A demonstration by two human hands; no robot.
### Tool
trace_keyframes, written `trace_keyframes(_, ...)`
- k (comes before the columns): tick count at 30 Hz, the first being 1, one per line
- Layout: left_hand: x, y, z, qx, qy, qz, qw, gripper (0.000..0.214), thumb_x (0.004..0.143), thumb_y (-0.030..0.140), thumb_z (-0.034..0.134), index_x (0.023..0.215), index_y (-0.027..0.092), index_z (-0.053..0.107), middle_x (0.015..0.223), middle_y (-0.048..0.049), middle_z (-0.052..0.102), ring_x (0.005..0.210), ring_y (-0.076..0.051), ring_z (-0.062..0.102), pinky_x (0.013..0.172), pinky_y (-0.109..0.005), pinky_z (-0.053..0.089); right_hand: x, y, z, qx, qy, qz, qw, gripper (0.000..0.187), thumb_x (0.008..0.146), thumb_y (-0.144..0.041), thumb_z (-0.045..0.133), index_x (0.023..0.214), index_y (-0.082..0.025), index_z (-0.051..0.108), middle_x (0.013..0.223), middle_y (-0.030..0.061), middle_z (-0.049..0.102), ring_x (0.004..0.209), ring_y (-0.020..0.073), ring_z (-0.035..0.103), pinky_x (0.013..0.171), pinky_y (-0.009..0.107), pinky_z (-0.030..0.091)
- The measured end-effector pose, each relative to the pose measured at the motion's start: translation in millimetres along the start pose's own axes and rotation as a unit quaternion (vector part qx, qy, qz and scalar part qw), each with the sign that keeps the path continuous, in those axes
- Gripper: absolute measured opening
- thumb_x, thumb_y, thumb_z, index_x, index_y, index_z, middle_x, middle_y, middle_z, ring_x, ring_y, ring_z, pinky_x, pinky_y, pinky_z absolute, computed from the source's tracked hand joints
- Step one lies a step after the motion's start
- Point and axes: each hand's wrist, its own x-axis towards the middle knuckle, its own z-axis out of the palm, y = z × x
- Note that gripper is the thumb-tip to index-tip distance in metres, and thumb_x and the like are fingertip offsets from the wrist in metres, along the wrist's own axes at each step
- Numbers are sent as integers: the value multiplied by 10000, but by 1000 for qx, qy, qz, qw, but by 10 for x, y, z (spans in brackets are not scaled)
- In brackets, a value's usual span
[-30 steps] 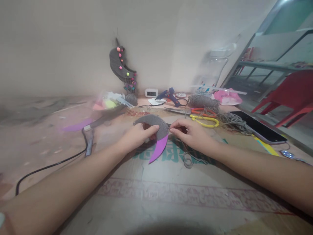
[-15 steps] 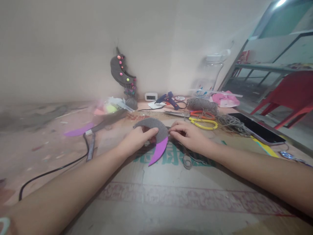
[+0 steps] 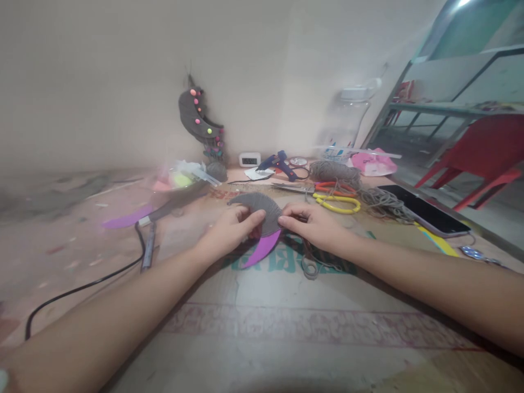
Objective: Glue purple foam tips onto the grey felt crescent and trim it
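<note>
A purple crescent cutout point(image 3: 258, 248), its upper part wrapped in grey yarn point(image 3: 262, 206), lies on the cardboard in front of me. My left hand point(image 3: 229, 233) is closed on the crescent, fingers curled over its inner edge. My right hand point(image 3: 313, 224) pinches the grey yarn strand at the crescent's right edge, thumb and fingers pressed together. Loose grey yarn point(image 3: 313, 265) trails below my right wrist.
Yellow and orange scissors point(image 3: 338, 202), a yarn skein point(image 3: 333, 172), a phone point(image 3: 423, 210), a blue glue gun point(image 3: 280, 162), a small clock point(image 3: 249, 159) and a finished decorated crescent point(image 3: 196, 117) stand behind. A black cable point(image 3: 90, 284) and another purple crescent point(image 3: 126, 218) lie left. A red chair point(image 3: 483, 158) is right.
The crescent has tilted slightly, its purple tip swinging left. My right hand has slid closer to its edge with the yarn. The view has shifted a little.
</note>
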Motion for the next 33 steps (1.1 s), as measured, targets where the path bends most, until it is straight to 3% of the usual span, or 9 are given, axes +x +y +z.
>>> trace_keyframes(3,-25,1,31,-4,12,42,999,447,891,531,477,623,185,571,631,-21,596,623,-145,566,633,-263,424,-2,-15,8,38,-1,37,999,265,859,-390,544,729,-170,614,677,-7,554,627,123,481,585,258,374)
trace_keyframes(7,-62,-7,75,-82,33,79,993,287,847,455,600,787,198,487,718,12,578,670,-135,579,640,-255,447,-2,-31,1,54,11,52,997,296,846,-417,549,698,-165,593,617,-26,499,576,108,428,542,250,328)
trace_keyframes(13,-63,-50,98,-69,33,137,988,253,849,306,624,1074,215,554,1067,-57,614,902,-161,596,771,-292,473,-6,2,4,81,-31,28,996,317,859,-444,544,710,-166,582,644,-20,504,615,114,436,568,249,339)
trace_keyframes(17,-57,-48,112,-102,33,130,986,235,846,264,619,1068,207,562,1087,-70,625,945,-175,608,831,-325,489,-10,35,17,120,-31,11,992,358,896,-469,502,727,-165,590,678,-8,535,631,116,467,585,248,366)
trace_keyframes(22,-44,-49,122,-118,57,127,983,231,846,246,615,1062,192,553,1065,-65,620,932,-163,604,834,-309,484,-4,23,-9,97,40,17,994,346,915,-464,472,894,-159,634,768,10,592,645,117,498,592,251,384)
trace_keyframes(27,-25,-59,107,-110,83,121,983,245,848,259,611,1070,178,543,1040,-64,609,851,-147,589,773,-287,478,-3,8,-16,0,11,-16,1000,267,867,-400,553,855,-161,671,806,37,634,726,152,544,640,273,409)
trace_keyframes(33,-40,-48,109,-85,87,127,984,246,853,264,607,1071,173,540,1037,-67,607,856,-150,588,762,-285,472,-10,27,28,8,-11,-8,1000,227,837,-367,594,925,-170,667,874,45,647,778,168,572,693,295,439)
